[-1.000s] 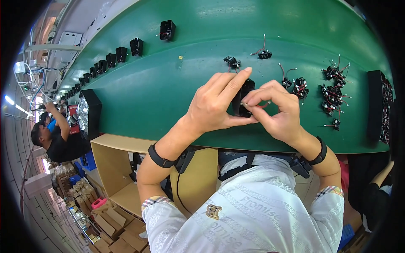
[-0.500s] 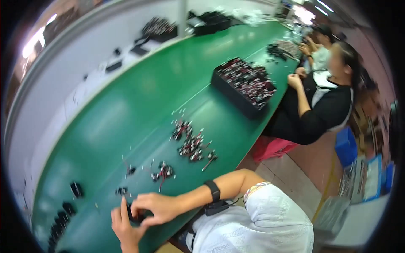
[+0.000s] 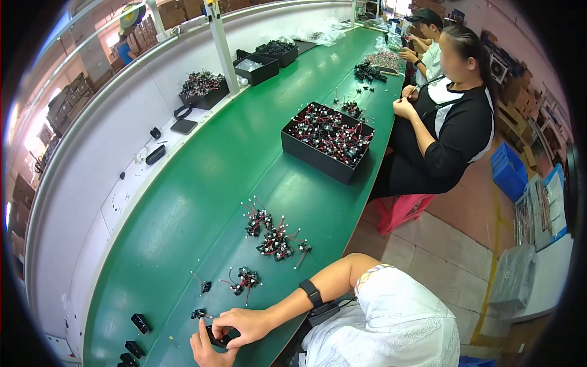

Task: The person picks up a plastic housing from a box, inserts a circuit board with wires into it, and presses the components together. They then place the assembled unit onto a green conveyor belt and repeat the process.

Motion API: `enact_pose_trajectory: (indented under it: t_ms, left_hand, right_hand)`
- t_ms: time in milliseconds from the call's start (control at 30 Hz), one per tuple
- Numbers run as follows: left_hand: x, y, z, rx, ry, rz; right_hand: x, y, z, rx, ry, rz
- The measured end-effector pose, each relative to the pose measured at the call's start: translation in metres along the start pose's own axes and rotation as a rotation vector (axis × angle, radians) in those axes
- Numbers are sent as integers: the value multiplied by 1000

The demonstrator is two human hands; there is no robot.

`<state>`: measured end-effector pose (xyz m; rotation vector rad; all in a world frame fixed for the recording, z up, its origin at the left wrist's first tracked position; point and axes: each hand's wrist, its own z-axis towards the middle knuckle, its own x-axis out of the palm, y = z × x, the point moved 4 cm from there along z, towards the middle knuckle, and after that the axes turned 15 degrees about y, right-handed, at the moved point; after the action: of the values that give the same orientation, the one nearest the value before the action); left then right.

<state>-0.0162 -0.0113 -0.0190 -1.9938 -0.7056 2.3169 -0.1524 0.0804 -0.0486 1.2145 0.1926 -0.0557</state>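
My left hand (image 3: 210, 352) and my right hand (image 3: 246, 324) meet over the table's near end, both closed around a small black plastic housing (image 3: 213, 337). Something reddish shows inside it, between the fingers. Just beyond the fingertips lies a small black part with wires (image 3: 199, 314), and another wired part (image 3: 205, 285) sits farther off. To the right of these is a small cluster of parts with red wires (image 3: 246, 279). Several black housings (image 3: 134, 349) stand in a row left of my hands, with a single black housing (image 3: 140, 323) slightly apart.
A larger pile of wired parts (image 3: 275, 243) lies mid-table on the green surface (image 3: 183, 208). Beyond it stands a black box (image 3: 318, 160) full of similar parts. A person in black (image 3: 452, 134) sits at the right edge. More filled boxes (image 3: 205, 98) line the far-side ledge.
The whole view has shifted, and the scene is sharper now. My hands stay together around the black housing, with the right fingers still at its top.
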Motion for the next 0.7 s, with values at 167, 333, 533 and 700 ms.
enact_pose_trajectory:
  t_ms: [167, 333, 533, 700]
  left_hand:
    - [-10, 9, -21, -40, -34, 63]
    - [-14, -12, 8, -1, 19, 28]
    - [-15, -8, 0, -20, -11, 69]
    - [-17, -13, 1, 21, -47, 60]
  right_hand:
    - [15, 4, 15, 3, 47, 108]
    - [-9, 14, -3, 128, 42, -84]
    - [-5, 0, 2, 169, 105, 4]
    - [-8, -1, -1, 197, 116, 89]
